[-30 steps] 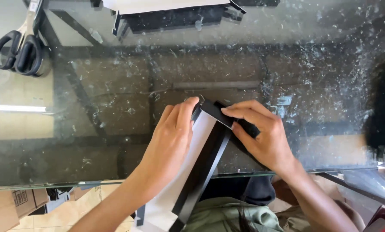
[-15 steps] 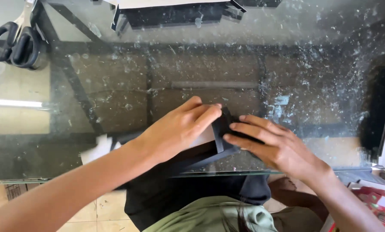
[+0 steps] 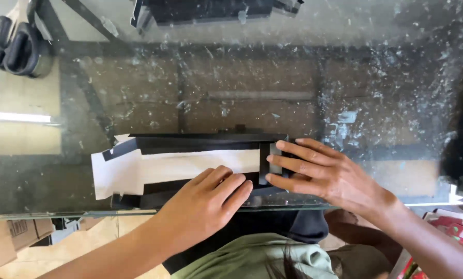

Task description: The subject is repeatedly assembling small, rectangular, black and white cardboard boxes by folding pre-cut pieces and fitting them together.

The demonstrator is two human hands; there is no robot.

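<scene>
A long flat cardboard piece (image 3: 180,165), black outside and white inside, lies lengthwise on the glass table (image 3: 242,88) near its front edge. My left hand (image 3: 205,204) presses flat on its lower black flap near the middle. My right hand (image 3: 319,173) rests on the right end, its fingers pressing down a folded black tab. Both hands lie with fingers extended on the cardboard.
Black-handled scissors (image 3: 12,44) lie at the far left corner of the table. More black cardboard pieces (image 3: 216,10) sit at the far edge. The glass is smeared and scratched. A red package (image 3: 453,232) shows below the table at right.
The cardboard piece has turned from slanting towards me to lying flat and lengthwise across the table. Both hands shifted with it and now press it down.
</scene>
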